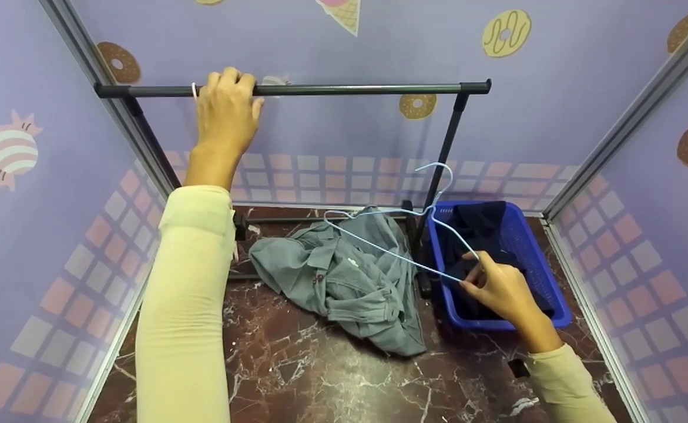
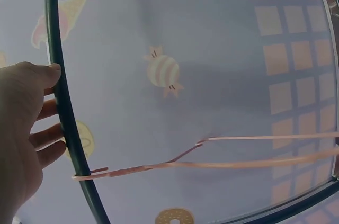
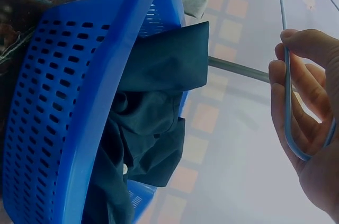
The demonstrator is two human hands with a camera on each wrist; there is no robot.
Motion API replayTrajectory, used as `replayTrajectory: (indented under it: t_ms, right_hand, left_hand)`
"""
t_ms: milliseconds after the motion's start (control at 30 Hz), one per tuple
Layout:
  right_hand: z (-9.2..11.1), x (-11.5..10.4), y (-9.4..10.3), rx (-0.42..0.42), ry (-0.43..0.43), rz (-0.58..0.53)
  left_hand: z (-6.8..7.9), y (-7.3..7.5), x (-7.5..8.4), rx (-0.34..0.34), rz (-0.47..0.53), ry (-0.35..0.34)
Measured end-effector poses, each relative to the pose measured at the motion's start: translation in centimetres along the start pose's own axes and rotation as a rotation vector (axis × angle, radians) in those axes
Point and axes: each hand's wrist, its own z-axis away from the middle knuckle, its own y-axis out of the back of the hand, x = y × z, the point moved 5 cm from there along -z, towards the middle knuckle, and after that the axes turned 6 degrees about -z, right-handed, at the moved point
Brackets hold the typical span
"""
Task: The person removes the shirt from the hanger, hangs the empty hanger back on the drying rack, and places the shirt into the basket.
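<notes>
My left hand [image 1: 226, 114] grips the dark clothes rail [image 1: 349, 90] near its left end, thumb on one side and fingers on the other in the left wrist view. Just beside it, a pink hanger [image 2: 238, 164] hooks over the rail. With thumb and fingers, my right hand [image 1: 502, 291] holds a light blue wire hanger [image 1: 385, 251] by one lower corner. The hanger carries no garment, and its hook points up. Behind and below it, a grey-green garment [image 1: 349, 282] with a collar or cuffs lies crumpled on the floor.
A blue plastic basket [image 1: 458, 322] stands on the floor at the right, with a dark garment [image 1: 479, 226] inside. The rack's right post [image 1: 450, 135] rises beside it. Purple patterned walls [image 1: 332, 129] enclose the brown marbled floor [image 1: 320, 388].
</notes>
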Motion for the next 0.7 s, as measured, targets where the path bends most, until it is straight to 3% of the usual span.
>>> replayTrajectory:
  t_ms: [333,700]
  right_hand:
    - [0.2,0.1,-0.2,-0.009,-0.006,0.009]
    - [-1.7,-0.9,0.6,0.028,0.029,0.072]
  left_hand:
    - [0.1,-0.6,-1.1,0.1,0.052,0.02]
    - [-0.4,-0.3,-1.1,0.1,0.088,0.071]
